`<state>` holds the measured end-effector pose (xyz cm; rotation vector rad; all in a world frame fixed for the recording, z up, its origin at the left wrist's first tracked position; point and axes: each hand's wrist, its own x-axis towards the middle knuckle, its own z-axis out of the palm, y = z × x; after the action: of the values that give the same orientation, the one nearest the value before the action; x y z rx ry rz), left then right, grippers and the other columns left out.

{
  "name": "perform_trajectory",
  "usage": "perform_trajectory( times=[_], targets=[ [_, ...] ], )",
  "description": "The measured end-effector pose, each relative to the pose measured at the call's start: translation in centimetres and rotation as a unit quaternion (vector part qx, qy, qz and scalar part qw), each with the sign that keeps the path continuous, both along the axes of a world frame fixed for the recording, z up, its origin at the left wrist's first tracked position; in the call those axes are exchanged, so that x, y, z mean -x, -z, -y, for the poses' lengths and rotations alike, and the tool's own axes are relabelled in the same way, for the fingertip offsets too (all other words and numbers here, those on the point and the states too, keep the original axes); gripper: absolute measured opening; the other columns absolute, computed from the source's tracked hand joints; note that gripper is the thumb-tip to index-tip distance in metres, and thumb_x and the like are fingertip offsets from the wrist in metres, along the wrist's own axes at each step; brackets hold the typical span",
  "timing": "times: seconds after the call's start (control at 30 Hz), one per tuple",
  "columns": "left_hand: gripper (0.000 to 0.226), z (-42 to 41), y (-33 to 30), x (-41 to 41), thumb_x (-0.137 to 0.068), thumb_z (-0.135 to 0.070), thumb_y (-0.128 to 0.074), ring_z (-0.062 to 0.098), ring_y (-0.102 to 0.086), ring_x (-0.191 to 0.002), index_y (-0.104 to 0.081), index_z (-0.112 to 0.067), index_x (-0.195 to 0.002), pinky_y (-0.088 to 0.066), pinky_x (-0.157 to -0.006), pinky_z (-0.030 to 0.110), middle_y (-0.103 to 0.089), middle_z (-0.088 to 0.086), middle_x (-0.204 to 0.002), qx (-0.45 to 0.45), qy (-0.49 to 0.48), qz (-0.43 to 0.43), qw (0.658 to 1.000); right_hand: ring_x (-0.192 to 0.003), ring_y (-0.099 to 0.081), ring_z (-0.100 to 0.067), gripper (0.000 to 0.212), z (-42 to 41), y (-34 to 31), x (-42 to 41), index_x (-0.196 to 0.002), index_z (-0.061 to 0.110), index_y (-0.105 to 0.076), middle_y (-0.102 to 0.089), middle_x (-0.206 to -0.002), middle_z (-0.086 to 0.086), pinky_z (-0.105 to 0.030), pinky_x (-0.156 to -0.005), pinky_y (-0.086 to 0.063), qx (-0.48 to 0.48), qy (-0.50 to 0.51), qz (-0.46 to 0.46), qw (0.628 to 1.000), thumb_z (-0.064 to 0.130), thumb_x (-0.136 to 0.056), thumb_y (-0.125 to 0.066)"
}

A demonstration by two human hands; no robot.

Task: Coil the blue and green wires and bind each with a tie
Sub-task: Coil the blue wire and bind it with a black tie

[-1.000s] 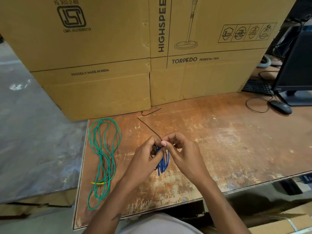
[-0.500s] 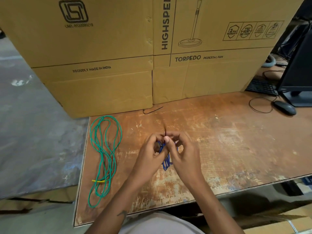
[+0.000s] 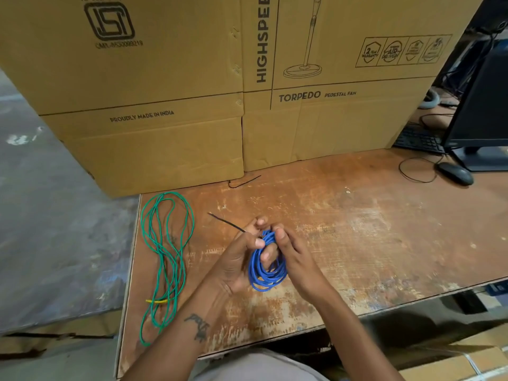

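The blue coil (image 3: 266,268) is now seen as a full round bundle hanging between both hands, where half a second ago only a short stub of blue showed under closed fingers. The black tie (image 3: 227,223) is now laid out low toward the far left from the top of the coil; earlier it was stood almost upright above the knuckles. The tie looks wrapped round the top of the bundle and is probably being twisted or pulled tight, so the blue half of the task is judged nearly done, not confirmed.

The left hand (image 3: 238,259) is curled, thumb and fingers pinched on the top of the coil where the tie comes out. The right hand (image 3: 291,254) is pressed against the coil's right side, thumb on top, at least one finger passed through the loop. The knot itself is hidden by the fingers.

The green wire (image 3: 165,257) is lying loose in long loops on the left of the table (image 3: 357,229), well apart from the hands, uncoiled, with a yellow bit (image 3: 156,301) across its near end. A second black tie (image 3: 244,181) is seen far from the hands, just beside the cardboard boxes (image 3: 192,78). A mouse (image 3: 455,173), keyboard (image 3: 417,138) and monitor (image 3: 483,105) are kept far right. Nothing is blocking the work area.
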<state>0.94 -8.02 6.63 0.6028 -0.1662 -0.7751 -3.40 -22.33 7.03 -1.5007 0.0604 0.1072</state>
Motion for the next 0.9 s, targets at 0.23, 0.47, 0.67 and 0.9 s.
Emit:
perform_trajectory(
  times=[0.23, 0.47, 0.67, 0.9],
  targets=[
    [0.067, -0.5, 0.1, -0.9, -0.08, -0.004, -0.073, 0.023, -0.063, -0.077, -0.03, -0.01, -0.132, -0.055, -0.072, 0.033, -0.046, 0.013, -0.142, -0.311, -0.1, 0.218, 0.92, -0.061, -0.065, -0.015, 0.033, 1.0, -0.3, 0.7, -0.1, 0.021, -0.071, -0.069, -0.066, -0.004, -0.032, -0.065, -0.055, 0.119, 0.063, 0.016, 0.991, 0.05, -0.102, -0.056],
    [0.043, 2.4, 1.6, 2.4, -0.103, -0.051, -0.048, 0.018, -0.062, -0.08, -0.063, -0.012, -0.094, -0.049, -0.081, 0.046, -0.066, 0.004, -0.082, -0.399, -0.231, 0.215, 0.861, -0.054, -0.053, -0.009, 0.05, -1.3, 0.9, -0.2, -0.078, 0.014, -0.059, -0.055, -0.059, 0.004, -0.024, -0.056, -0.045, 0.044, 0.23, -0.015, 0.972, 0.05, -0.109, -0.043],
    [0.035, 2.9, 2.1, 2.5, -0.106, -0.047, -0.034, 0.005, -0.053, -0.061, -0.059, -0.026, -0.09, -0.045, -0.062, 0.033, -0.061, -0.018, -0.071, -0.518, -0.328, 0.225, 0.757, -0.064, -0.05, -0.008, 0.047, -3.3, 1.0, 0.6, -0.093, 0.023, -0.062, -0.055, -0.07, 0.013, -0.024, -0.064, -0.046, 0.055, 0.224, -0.037, 0.972, 0.057, -0.107, -0.032],
    [0.05, 2.2, 2.6, 0.4, -0.094, -0.061, -0.058, 0.008, -0.061, -0.078, -0.064, -0.014, -0.109, -0.05, -0.077, 0.037, -0.069, 0.008, -0.089, -0.446, -0.159, 0.243, 0.847, -0.079, -0.064, -0.001, 0.037, 0.2, 2.7, 1.1, -0.131, 0.028, -0.043, -0.066, -0.099, 0.01, -0.019, -0.065, -0.044, 0.316, 0.099, 0.022, 0.943, 0.056, -0.11, -0.029]
  ],
)
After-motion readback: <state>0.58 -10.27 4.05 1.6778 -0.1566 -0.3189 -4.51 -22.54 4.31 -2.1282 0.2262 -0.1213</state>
